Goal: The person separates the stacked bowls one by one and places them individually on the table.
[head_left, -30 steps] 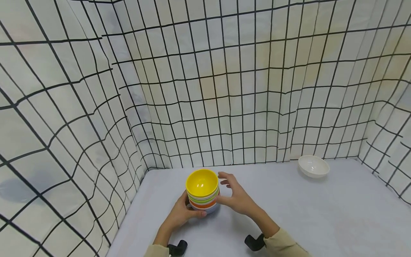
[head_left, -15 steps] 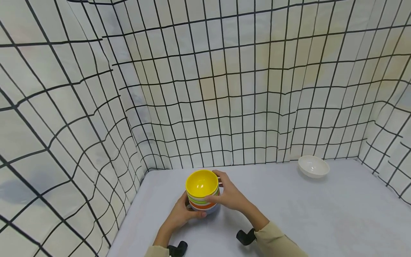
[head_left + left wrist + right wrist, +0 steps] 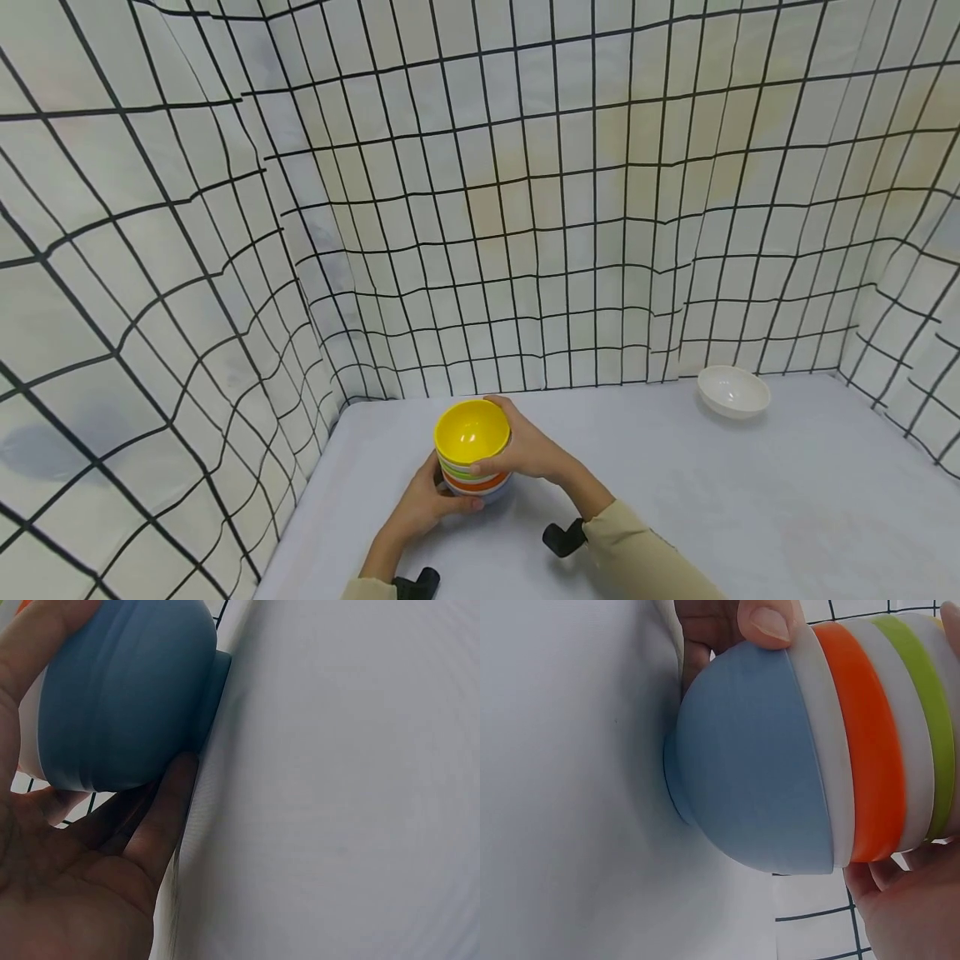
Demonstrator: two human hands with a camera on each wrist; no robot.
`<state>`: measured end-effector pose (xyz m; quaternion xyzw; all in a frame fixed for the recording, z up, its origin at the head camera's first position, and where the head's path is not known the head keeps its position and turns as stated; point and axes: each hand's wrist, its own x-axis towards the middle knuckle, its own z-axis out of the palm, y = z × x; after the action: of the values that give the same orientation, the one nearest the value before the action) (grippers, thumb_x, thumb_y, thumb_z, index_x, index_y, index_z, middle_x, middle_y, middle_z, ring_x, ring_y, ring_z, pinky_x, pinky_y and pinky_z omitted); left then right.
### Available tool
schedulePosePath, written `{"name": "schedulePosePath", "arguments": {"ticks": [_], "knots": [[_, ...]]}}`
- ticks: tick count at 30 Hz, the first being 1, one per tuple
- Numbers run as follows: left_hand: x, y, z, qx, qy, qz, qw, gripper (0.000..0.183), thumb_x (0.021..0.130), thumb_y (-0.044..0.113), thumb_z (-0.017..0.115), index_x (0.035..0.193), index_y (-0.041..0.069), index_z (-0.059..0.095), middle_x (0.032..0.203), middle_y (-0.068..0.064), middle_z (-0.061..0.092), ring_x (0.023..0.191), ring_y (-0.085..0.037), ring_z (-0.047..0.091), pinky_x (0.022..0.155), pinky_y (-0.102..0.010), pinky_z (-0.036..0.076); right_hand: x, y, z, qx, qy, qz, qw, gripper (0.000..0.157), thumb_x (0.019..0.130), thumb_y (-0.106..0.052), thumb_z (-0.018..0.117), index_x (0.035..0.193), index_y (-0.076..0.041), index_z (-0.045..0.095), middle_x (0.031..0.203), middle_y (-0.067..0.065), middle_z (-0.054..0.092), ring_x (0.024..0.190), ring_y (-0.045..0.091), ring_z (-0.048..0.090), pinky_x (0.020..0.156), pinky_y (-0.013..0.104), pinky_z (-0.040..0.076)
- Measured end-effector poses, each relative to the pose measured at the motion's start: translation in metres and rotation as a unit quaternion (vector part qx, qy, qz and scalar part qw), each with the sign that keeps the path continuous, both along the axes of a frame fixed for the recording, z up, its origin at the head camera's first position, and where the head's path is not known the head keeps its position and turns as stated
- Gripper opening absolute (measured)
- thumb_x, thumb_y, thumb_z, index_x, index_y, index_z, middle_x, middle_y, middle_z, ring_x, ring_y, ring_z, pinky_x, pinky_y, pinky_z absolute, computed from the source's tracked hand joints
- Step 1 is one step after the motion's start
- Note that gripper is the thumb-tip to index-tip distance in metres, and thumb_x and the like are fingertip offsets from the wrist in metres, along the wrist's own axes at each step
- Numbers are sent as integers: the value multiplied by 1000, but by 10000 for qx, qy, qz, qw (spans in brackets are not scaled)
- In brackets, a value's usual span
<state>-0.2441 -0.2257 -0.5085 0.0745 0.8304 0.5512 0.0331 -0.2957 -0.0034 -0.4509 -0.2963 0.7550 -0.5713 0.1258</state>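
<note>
A stack of nested bowls stands upright on the table, with a yellow bowl (image 3: 471,432) on top. Below it come green (image 3: 927,712) and orange (image 3: 874,750) bands with white between them, and a light blue bowl (image 3: 750,765) at the bottom. My left hand (image 3: 420,502) grips the blue bowl from the left, its thumb near the rim and fingers low by the foot, as the left wrist view shows. My right hand (image 3: 531,454) holds the upper bowls from the right, thumb across the front and fingers round the far side.
A white bowl (image 3: 733,392) stands by itself at the back right of the white-covered table (image 3: 712,508). White sheeting with a black grid (image 3: 570,250) rises behind and on both sides. A black wrist device (image 3: 564,538) sits at my right sleeve.
My right hand has moved left onto the stack, its spread thumb and fingers closing round the upper bowls. The left hand and the stack have stayed in place.
</note>
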Motion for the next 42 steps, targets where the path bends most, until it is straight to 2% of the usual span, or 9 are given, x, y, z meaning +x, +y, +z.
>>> {"name": "schedulePosePath", "arguments": {"ticks": [9, 19, 26, 34, 42], "knots": [[1, 0, 0, -9, -8, -16, 10000, 95, 72, 34, 94, 151, 23, 41, 148, -4, 56, 137, -30, 53, 118, -55, 43, 1, -2, -1, -137, -46, -42, 9999, 97, 79, -32, 87, 155, -24, 29, 140, 2, 57, 123, 20, 57, 107, 45, 52], [1, 1, 0, 4, 4, -4, 10000, 95, 72, 33, 94, 150, 23, 41, 146, -3, 57, 136, -29, 54, 118, -54, 44, 1, -3, -3, -266, -54, -79, 9996, 97, 78, -31, 89, 155, -22, 30, 140, -1, 57, 124, 20, 57, 107, 45, 53], [1, 0, 0, -3, 11, -19, 10000, 94, 73, 33, 94, 150, 23, 41, 146, -4, 57, 136, -30, 55, 117, -54, 45, 1, -3, -3, -309, -85, -110, 9994, 94, 77, -30, 89, 152, -25, 34, 138, -1, 58, 122, 21, 58, 106, 44, 53], [0, 0, 0, -17, 16, 4, 10000, 95, 72, 33, 94, 150, 24, 41, 145, -3, 57, 135, -29, 55, 117, -55, 44, 2, -3, 1, -306, 54, -194, 9993, 95, 76, -32, 91, 152, -22, 35, 138, -2, 58, 122, 20, 59, 106, 44, 53], [1, 2, 2, 27, -62, 84, 9999, 98, 71, 34, 95, 152, 25, 40, 146, -1, 57, 136, -27, 54, 119, -55, 42, 4, 3, 12, -423, 242, -361, 9982, 95, 77, -29, 90, 153, -20, 34, 140, 3, 57, 123, 23, 59, 107, 47, 54]]}}
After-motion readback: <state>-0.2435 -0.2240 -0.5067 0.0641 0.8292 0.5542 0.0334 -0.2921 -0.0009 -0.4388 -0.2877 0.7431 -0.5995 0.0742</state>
